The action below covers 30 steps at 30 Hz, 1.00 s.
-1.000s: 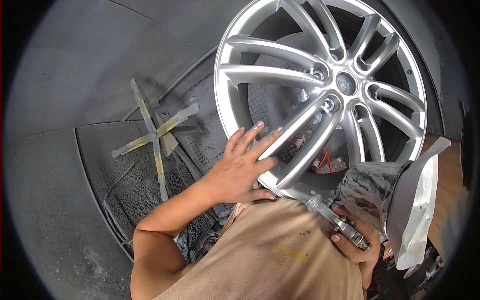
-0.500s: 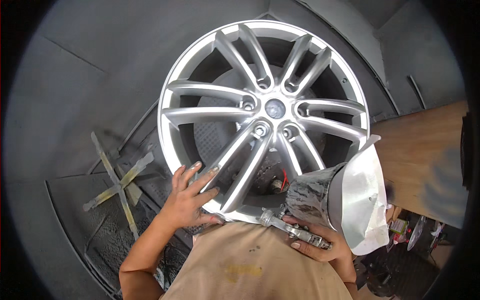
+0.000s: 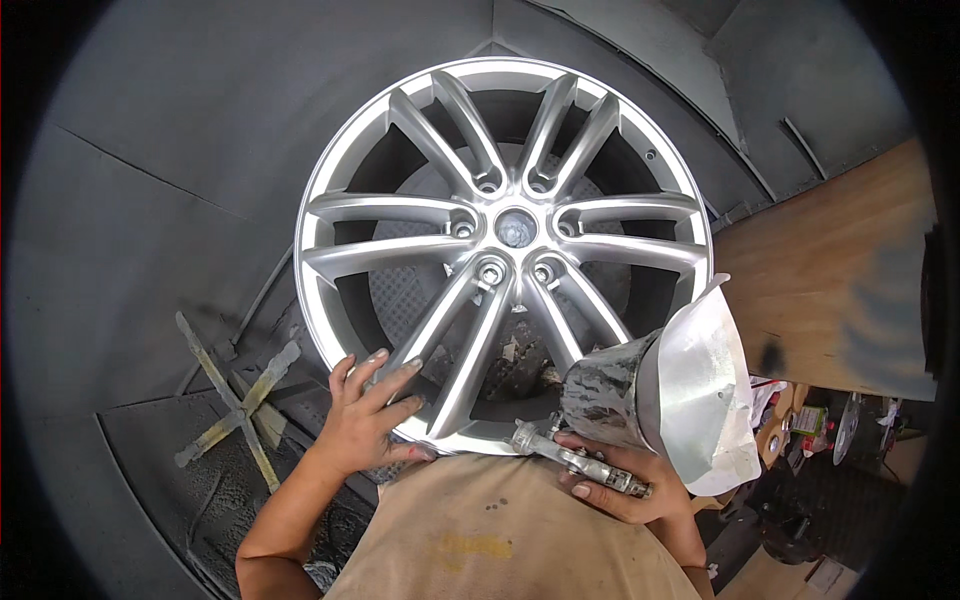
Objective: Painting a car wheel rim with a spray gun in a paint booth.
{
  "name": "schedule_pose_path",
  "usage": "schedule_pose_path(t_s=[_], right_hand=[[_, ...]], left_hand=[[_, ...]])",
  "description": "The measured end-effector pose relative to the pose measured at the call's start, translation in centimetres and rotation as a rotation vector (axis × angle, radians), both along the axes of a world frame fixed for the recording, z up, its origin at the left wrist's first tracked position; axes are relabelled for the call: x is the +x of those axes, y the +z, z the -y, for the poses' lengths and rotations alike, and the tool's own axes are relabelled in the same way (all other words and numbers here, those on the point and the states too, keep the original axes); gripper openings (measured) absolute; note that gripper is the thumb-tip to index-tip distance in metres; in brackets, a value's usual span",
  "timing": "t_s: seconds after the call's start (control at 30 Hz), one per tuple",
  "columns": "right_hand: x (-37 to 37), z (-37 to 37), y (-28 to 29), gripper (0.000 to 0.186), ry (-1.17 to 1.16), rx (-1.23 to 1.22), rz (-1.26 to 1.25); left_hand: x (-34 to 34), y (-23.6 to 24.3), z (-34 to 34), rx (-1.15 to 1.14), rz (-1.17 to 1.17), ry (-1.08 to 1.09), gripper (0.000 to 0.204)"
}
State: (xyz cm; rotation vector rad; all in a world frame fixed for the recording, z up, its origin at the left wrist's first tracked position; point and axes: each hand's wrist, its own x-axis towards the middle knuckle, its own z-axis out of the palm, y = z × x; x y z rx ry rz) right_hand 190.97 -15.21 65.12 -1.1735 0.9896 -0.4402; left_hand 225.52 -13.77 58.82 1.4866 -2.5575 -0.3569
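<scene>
A large silver alloy wheel (image 3: 478,352) with paired spokes lies in front of me, its hub face up toward the view. My left hand (image 3: 362,415) is at its lower left rim, fingers spread, fingertips over the rim and beside a spoke. Dark grey smudges mark those fingertips. In my right hand (image 3: 625,482) is a spray gun (image 3: 585,462), held near the rim's lower edge. The gun's dark, paint-streaked cup (image 3: 603,393) leans up and to the right. A pale paper cone or sheet (image 3: 705,385) flares around the cup's top end.
Grey paint-coated walls (image 3: 150,200) surround the wheel. At the left stands a cross-shaped piece wrapped in stained tape (image 3: 240,405). A wooden board (image 3: 810,290) is on the right, with discs and assorted items (image 3: 800,420) below it. My tan shirt (image 3: 490,540) fills the bottom middle.
The whole view has shifted, so wheel and walls appear further left and slightly lower. Both hands keep nearly the same pose. A red bit seen behind the spokes earlier no longer shows.
</scene>
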Motion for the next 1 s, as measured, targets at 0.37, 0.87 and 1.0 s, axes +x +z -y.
schedule_pose_path(t_s=[0.37, 0.87, 1.0], right_hand=[[-2.5, -2.5, -4.0, 0.066, -0.039, 0.01, 0.094], [-14.8, 5.0, -11.4, 0.079, -0.028, -0.181, 0.214], [-20.2, 11.0, -9.7, 0.089, 0.027, -0.253, 0.151]], left_hand=[[2.1, -5.3, -1.8, -0.338, -0.31, -0.013, 0.063], [-2.1, -7.7, -9.7, -0.665, -0.066, 1.121, 0.085], [-9.8, -10.2, -11.7, -0.441, -0.882, 1.367, 0.047]])
